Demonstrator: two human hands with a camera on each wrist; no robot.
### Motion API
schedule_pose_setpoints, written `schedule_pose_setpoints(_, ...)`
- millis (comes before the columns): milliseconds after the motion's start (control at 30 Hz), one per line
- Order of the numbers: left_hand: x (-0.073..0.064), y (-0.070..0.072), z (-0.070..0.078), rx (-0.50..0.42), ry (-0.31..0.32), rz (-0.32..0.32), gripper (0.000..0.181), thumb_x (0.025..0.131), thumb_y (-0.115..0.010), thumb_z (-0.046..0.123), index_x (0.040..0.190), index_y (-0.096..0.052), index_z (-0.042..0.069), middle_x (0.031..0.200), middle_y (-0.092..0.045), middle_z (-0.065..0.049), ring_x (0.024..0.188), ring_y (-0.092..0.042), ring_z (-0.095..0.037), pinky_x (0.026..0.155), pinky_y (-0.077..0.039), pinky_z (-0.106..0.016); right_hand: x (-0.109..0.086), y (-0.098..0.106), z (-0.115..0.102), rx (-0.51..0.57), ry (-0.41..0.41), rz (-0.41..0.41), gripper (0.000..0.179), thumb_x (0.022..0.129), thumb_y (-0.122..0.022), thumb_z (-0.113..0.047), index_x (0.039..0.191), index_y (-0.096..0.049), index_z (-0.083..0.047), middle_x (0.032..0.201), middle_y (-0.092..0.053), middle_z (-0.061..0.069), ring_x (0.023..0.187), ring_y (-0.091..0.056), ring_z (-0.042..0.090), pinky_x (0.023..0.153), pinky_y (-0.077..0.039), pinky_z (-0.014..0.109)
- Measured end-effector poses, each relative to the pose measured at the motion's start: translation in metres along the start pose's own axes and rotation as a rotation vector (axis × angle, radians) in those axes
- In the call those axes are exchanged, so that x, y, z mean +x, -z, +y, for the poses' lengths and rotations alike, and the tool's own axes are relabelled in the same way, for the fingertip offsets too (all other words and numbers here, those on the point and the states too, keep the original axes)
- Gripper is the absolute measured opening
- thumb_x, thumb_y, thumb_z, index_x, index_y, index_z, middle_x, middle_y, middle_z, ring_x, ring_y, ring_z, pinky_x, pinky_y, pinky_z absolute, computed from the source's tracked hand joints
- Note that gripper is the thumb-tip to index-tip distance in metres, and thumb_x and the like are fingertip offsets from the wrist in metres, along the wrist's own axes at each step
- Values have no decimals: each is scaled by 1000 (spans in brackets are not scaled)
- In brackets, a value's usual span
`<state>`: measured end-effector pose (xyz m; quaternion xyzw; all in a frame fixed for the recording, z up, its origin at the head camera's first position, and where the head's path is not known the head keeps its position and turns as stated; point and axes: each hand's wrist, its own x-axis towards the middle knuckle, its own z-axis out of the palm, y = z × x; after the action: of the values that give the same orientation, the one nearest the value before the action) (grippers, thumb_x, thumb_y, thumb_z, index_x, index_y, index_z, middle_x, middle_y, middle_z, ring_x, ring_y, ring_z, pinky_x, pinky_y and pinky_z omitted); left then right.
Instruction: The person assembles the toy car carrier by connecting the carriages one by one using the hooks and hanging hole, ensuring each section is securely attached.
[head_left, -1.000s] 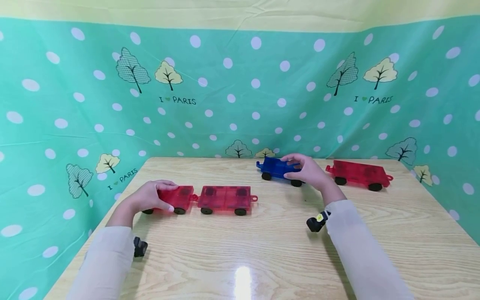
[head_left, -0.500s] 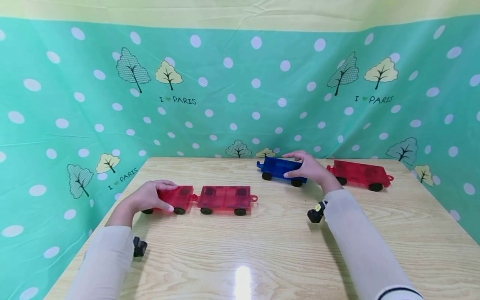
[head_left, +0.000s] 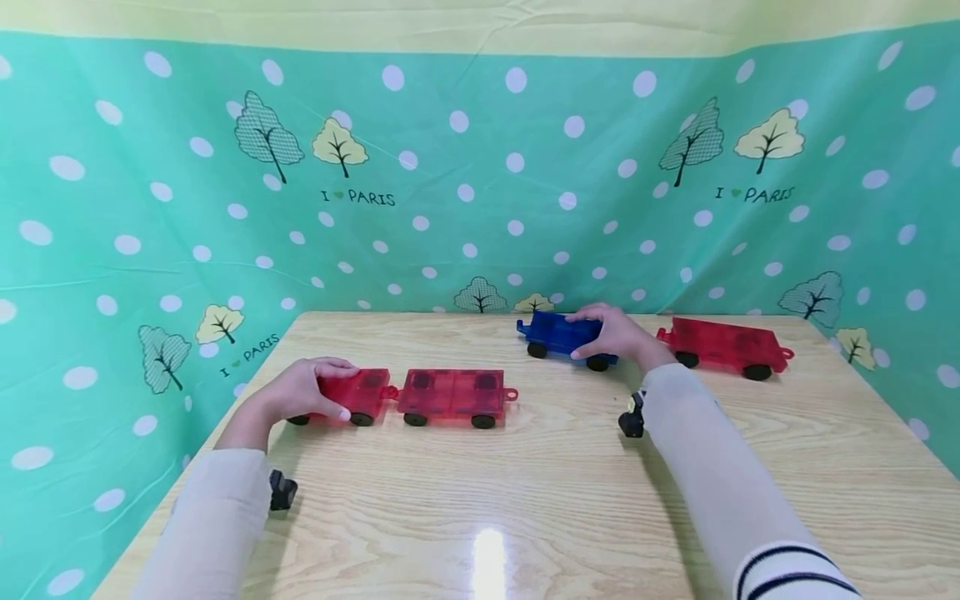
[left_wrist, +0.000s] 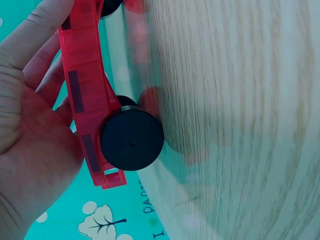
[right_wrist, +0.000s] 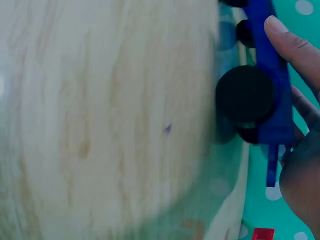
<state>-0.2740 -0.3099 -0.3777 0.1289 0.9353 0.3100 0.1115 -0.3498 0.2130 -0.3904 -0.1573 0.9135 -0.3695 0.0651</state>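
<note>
My left hand [head_left: 306, 390] grips a translucent red toy train car [head_left: 362, 388] on the left of the table, thumb on its near side and fingers over the far side. Black wheels of this car [left_wrist: 132, 140] show in the left wrist view. A second red car [head_left: 454, 393] is linked to its right end, with a loop pointing right. Toward the back, my right hand [head_left: 613, 335] holds the right half of a blue toy train car [head_left: 553, 332], thumb along its near side [right_wrist: 275, 95]. The blue car's hook points left.
Another red train car [head_left: 723, 343] stands at the back right, just beyond the right hand, its hook toward the blue car. The wooden table [head_left: 420, 500] ends at a green polka-dot cloth [head_left: 420, 183] hanging behind and at both sides.
My right hand has settled closer around the blue car, its fingers now down on it, and the right forearm has swung slightly. The left hand and the red cars stay put.
</note>
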Motion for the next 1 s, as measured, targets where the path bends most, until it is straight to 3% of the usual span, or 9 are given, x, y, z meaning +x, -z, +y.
schedule_pose_setpoints(667, 0, 0, -2, -24, -2, 7, 79, 68, -90, 29, 136, -57, 4, 143, -46, -19, 129, -35, -44, 85, -54, -42, -8, 4, 8, -17, 14, -16, 66, 77, -85, -25, 136, -58, -11, 147, -40, 19, 134, -33, 42, 106, -32, 60)
schedule_pose_setpoints(1000, 0, -1, -2, -32, -4, 4, 79, 69, -90, 27, 136, -57, 3, 142, -46, -20, 128, -36, -44, 86, -54, -42, -18, 4, 13, -26, 46, -18, 71, 74, -86, -35, 135, -60, -12, 152, -35, 19, 141, -24, 42, 109, -25, 63)
